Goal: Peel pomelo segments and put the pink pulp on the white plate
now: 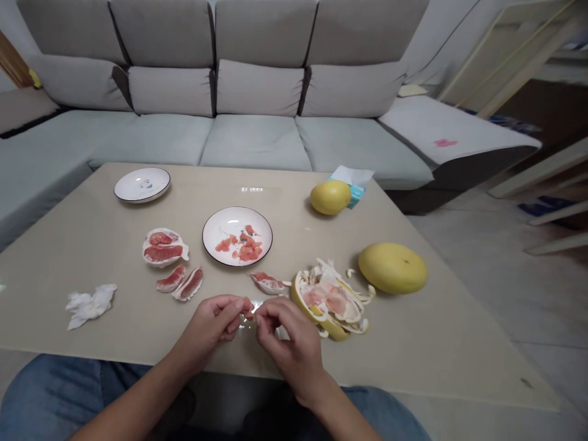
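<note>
Between thumb and fingers, my left hand (212,327) grips a small pink piece of pomelo flesh (248,307) above the near side of the table. My right hand (294,346) is closed in a pinch at that piece's right edge; its fingertips hide part of it. Just beyond my hands lies a pomelo segment (267,283). Further back, a white plate (214,245) with a dark rim carries several peeled bits of flesh. To the left are a partly opened pomelo portion (163,248) and two loose segments (188,284). A heap of pomelo peel (337,300) sits right of my right hand.
Two whole yellow pomelos, one at the right (392,267) and one at the back (331,197), rest on the table (413,355). Behind the latter is a tissue pack (356,187). Another white plate (142,185) stands back left. Crumpled tissue (92,304) lies left. A sofa (255,138) stands beyond.
</note>
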`<state>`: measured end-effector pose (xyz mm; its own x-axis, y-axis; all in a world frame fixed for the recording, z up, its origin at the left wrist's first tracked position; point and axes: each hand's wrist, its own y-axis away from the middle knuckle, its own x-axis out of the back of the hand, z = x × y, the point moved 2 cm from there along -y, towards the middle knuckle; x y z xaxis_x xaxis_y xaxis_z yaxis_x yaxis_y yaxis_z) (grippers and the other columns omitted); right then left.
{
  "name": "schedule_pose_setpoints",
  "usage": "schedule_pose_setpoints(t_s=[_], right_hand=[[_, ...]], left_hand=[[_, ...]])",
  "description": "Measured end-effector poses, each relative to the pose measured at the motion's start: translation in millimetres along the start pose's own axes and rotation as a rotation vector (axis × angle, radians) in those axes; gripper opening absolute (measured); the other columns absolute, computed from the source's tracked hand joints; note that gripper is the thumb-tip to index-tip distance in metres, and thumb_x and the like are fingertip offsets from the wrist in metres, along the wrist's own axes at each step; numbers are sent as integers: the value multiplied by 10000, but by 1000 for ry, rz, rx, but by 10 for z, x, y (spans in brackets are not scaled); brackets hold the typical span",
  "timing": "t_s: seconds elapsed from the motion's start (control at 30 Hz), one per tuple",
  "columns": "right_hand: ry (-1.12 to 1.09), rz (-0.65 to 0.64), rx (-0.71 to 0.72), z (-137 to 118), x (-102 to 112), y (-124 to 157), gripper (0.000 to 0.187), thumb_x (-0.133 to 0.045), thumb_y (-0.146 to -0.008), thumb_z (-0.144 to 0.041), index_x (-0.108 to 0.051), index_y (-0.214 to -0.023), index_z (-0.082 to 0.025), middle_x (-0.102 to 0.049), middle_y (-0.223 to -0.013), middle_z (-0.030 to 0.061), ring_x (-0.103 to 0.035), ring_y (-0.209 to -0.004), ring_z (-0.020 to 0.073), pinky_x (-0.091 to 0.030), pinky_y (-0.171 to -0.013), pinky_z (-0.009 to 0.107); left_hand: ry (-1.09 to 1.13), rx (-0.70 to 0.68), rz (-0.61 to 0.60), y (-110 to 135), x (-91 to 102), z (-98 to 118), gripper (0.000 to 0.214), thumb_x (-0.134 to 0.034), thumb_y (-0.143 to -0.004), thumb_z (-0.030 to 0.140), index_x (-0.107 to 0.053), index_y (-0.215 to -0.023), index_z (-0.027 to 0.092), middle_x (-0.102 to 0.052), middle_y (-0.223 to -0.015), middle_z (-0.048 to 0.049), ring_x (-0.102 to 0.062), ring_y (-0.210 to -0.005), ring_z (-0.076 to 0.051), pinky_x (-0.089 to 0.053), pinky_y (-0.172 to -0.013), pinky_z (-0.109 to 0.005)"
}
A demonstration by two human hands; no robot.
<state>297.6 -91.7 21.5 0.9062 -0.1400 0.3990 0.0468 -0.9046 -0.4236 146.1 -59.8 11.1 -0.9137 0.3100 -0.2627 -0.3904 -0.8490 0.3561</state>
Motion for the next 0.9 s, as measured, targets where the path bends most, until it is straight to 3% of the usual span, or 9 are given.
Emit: schedule_pose_setpoints(t_s=[0.17,0.27,0.43,0.6,0.77,0.9], right_hand=[[-320,-37,-435,64,7,-52,187,-589,-836,-337,-610,-735,-181,-524,-612,-16,-450,-506,102,-369,-463,215],[-506,-103,-599,93,-16,-52,302,-633,-793,-468,-595,-750,-171,-460,-546,-48,-394,-463,82,-327,-440,199],[-500,-97,-610,114,-36,-41,341,-671,-764,-495,-607,-738,-160,-464,-563,-43,-381,-485,78,-297,-443,197],[-494,-96,-599,123,-46,-33,334,-666,-779,-482,-616,-743,-154,-494,-585,-36,-385,-500,75,-300,-462,197],[-583,-186,-675,109,-61,-27,374,-655,-784,-520,-583,-765,-154,-536,-605,-30,-404,-477,68,-314,-457,190],[-548,-197,-636,90,-62,-24,357,-612,-840,-504,-585,-794,-151,-539,-640,-27,-423,-499,68,-321,-480,192]], left_hand=[[136,25,-32,6,6,-36,225,-636,-842,361,-655,-878,139,-456,-552,49,-305,-495,-60,-178,-463,-201],[207,13,-66,20,-17,-27,202,-682,-805,301,-638,-935,153,-535,-674,17,-395,-547,-63,-239,-481,-187],[149,13,-144,26,-63,0,280,-740,-752,337,-584,-923,180,-524,-710,35,-379,-537,-55,-252,-468,-183],[12,31,-93,27,-73,19,301,-729,-746,401,-594,-860,158,-526,-671,41,-347,-500,-48,-229,-441,-183],[-65,30,-80,49,-46,39,234,-660,-809,375,-631,-834,145,-604,-699,9,-382,-495,-51,-244,-453,-196],[-75,35,-59,37,-15,31,271,-705,-768,390,-634,-851,141,-623,-708,2,-420,-531,-66,-288,-481,-194]])
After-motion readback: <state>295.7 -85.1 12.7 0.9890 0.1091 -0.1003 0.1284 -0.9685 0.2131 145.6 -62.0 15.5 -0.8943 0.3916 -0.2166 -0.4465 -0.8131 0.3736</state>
